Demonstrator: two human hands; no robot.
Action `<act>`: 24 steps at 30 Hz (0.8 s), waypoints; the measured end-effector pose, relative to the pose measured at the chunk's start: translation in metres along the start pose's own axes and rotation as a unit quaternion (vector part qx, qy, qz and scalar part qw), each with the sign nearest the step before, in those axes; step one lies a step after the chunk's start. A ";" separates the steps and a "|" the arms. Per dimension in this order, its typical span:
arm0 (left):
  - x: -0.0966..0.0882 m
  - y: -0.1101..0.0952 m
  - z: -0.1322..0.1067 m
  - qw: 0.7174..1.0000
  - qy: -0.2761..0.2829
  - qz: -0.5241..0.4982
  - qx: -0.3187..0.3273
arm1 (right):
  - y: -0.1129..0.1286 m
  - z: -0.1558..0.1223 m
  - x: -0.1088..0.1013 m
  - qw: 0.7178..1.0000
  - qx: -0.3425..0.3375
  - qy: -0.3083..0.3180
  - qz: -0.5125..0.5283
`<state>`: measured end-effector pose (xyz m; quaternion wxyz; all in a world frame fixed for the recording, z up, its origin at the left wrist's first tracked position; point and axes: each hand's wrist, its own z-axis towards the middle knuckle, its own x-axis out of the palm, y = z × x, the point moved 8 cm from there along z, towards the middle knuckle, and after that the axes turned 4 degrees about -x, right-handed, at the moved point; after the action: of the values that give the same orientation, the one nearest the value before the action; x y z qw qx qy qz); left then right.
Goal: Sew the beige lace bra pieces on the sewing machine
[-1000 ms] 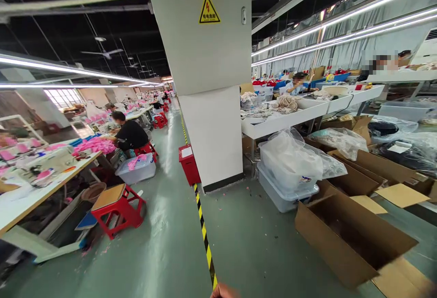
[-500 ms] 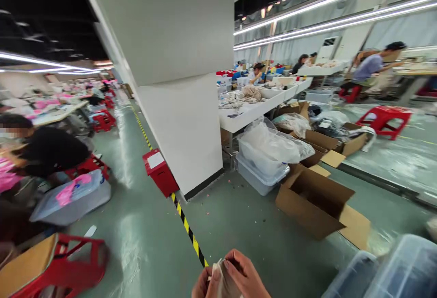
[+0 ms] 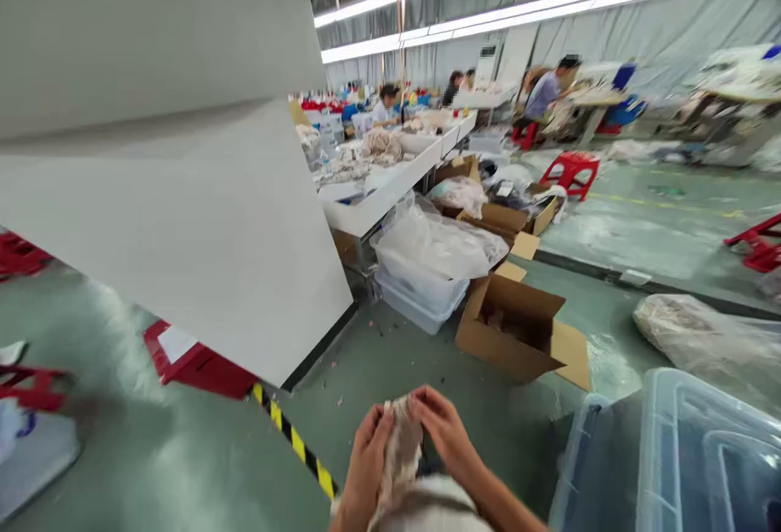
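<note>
A piece of beige fabric (image 3: 403,444) hangs between my two hands at the bottom centre, its lower part dropping toward my body. My left hand (image 3: 367,457) is closed, pinching the cloth's upper left edge between thumb and fingers. On the other side, my right hand (image 3: 444,428) pinches the upper right edge, also closed. The exact shape of the piece cannot be made out.
A white pillar (image 3: 201,247) rises on the left, with a red box (image 3: 201,361) and striped floor tape (image 3: 298,442) beside it. An open carton (image 3: 512,337), plastic-filled bins (image 3: 421,296) and clear lidded tubs (image 3: 701,451) stand right. Co-workers sit at tables beyond.
My view has swung to the right, so the pillar looms larger at left and more tubs show at right. Both hands appear higher in view, still on the fabric.
</note>
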<state>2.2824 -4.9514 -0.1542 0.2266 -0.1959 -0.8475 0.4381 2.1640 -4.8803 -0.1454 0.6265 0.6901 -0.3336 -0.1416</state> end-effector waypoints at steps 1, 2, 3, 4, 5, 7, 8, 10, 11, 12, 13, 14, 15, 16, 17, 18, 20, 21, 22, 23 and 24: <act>0.012 -0.013 0.014 1.000 0.010 -0.001 0.005 | 0.003 0.020 -0.004 1.000 0.015 0.013 0.015; 0.023 -0.023 0.028 1.000 0.023 -0.011 -0.007 | 0.005 0.040 -0.009 0.999 0.032 0.024 0.030; 0.033 -0.034 0.042 0.999 0.028 -0.021 -0.013 | 0.008 0.059 -0.013 0.997 0.047 0.032 0.044; 0.041 -0.043 0.056 0.999 0.030 -0.021 -0.017 | 0.010 0.078 -0.017 0.996 0.061 0.038 0.055; 0.048 -0.050 0.070 0.999 0.030 -0.020 -0.023 | 0.012 0.095 -0.020 0.995 0.071 0.042 0.063; 0.058 -0.061 0.096 0.999 0.025 -0.012 -0.036 | 0.015 0.127 -0.026 0.993 0.084 0.044 0.072; 0.062 -0.064 0.109 0.999 0.025 -0.010 -0.043 | 0.017 0.141 -0.028 0.993 0.086 0.043 0.073; 0.068 -0.071 0.136 0.998 0.034 -0.004 -0.054 | 0.020 0.169 -0.033 0.994 0.079 0.032 0.070; 0.072 -0.074 0.150 0.997 0.044 0.002 -0.057 | 0.022 0.184 -0.036 0.995 0.071 0.024 0.068; 0.075 -0.078 0.166 0.997 0.057 0.012 -0.057 | 0.023 0.198 -0.039 0.996 0.061 0.014 0.065; 0.078 -0.082 0.181 0.996 0.070 0.026 -0.057 | 0.023 0.213 -0.041 0.997 0.049 0.003 0.062; 0.080 -0.086 0.198 0.994 0.080 0.044 -0.056 | 0.024 0.229 -0.044 0.997 0.038 -0.007 0.060; 0.081 -0.091 0.215 0.993 0.086 0.062 -0.054 | 0.024 0.245 -0.045 0.998 0.028 -0.016 0.059; 0.081 -0.097 0.233 0.992 0.087 0.081 -0.049 | 0.024 0.262 -0.045 0.998 0.019 -0.023 0.058; 0.080 -0.104 0.250 0.991 0.085 0.097 -0.043 | 0.023 0.280 -0.044 0.998 0.010 -0.028 0.059; 0.079 -0.112 0.269 0.990 0.080 0.110 -0.036 | 0.024 0.299 -0.043 0.998 0.003 -0.032 0.060; 0.079 -0.133 0.304 0.989 0.073 0.126 -0.022 | 0.026 0.337 -0.038 0.997 -0.011 -0.034 0.064; 0.080 -0.144 0.321 0.988 0.079 0.133 -0.017 | 0.028 0.356 -0.035 0.997 -0.016 -0.034 0.066; 0.083 -0.157 0.338 0.986 0.088 0.138 -0.011 | 0.031 0.375 -0.032 0.997 -0.020 -0.032 0.067; 0.086 -0.169 0.353 0.985 0.097 0.140 -0.006 | 0.034 0.392 -0.030 0.997 -0.023 -0.032 0.068; 0.090 -0.179 0.368 0.984 0.110 0.141 -0.007 | 0.037 0.409 -0.029 0.997 -0.024 -0.033 0.069</act>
<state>1.9801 -5.2412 -0.1750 0.2526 -0.3619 -0.7844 0.4358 1.8811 -5.1763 -0.1875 0.6399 0.6450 -0.3973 -0.1290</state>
